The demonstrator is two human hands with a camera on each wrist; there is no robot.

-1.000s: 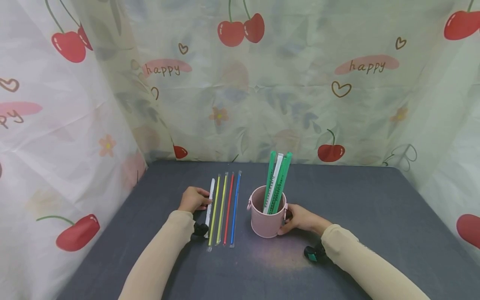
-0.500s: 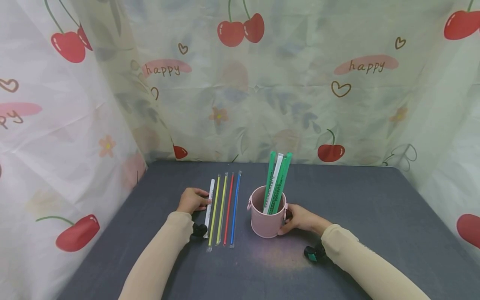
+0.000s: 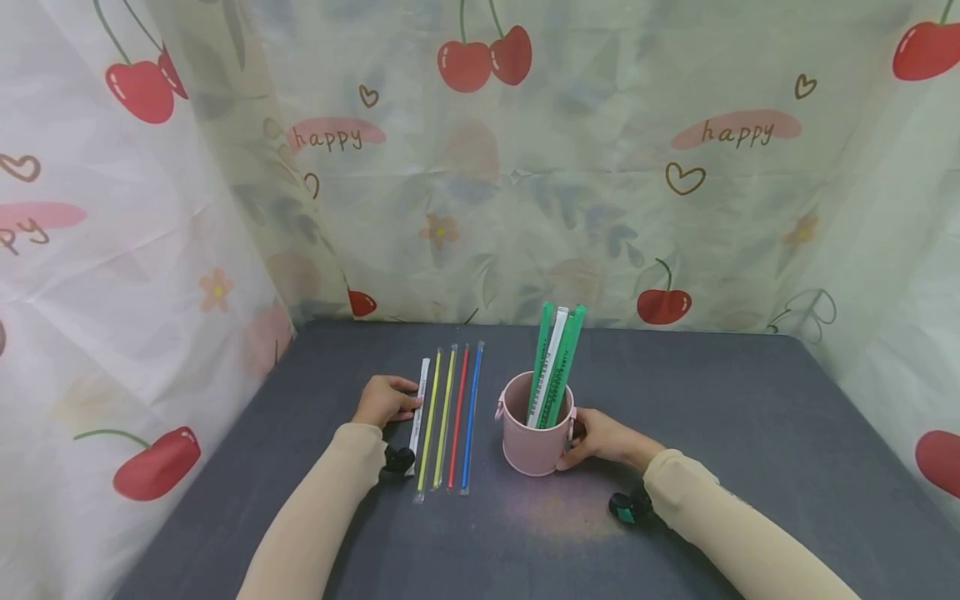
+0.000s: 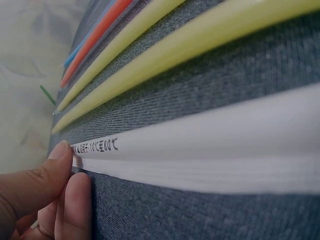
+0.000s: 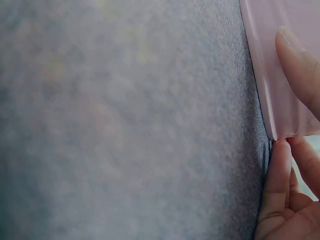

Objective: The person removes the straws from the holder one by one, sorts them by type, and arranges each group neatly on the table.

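My left hand point(image 3: 384, 401) pinches a white wrapped drinking straw point(image 3: 418, 417) by its edge, between thumb and fingers. In the left wrist view, small printed characters show on the wrapper point(image 4: 210, 145) near the thumb point(image 4: 61, 152). On the right, my right hand point(image 3: 603, 437) holds the side of a small pink bucket point(image 3: 528, 454). The right wrist view has the thumb point(image 5: 300, 70) lying along the bucket's wall and fingertips at its lower edge. Several green-wrapped straws point(image 3: 567, 358) and a white one point(image 3: 550, 358) lean upright inside the bucket.
Right of the white straw, two yellow straws point(image 3: 428, 425), a red straw point(image 3: 458, 417) and a blue straw point(image 3: 472, 417) lie side by side in clear sleeves on the dark table point(image 3: 712, 392). A cherry-print curtain point(image 3: 585, 208) hangs behind the table.
My left hand and the white straw have shifted very slightly left, widening the gap to the nearest yellow straw. The right hand and the bucket stay in place.
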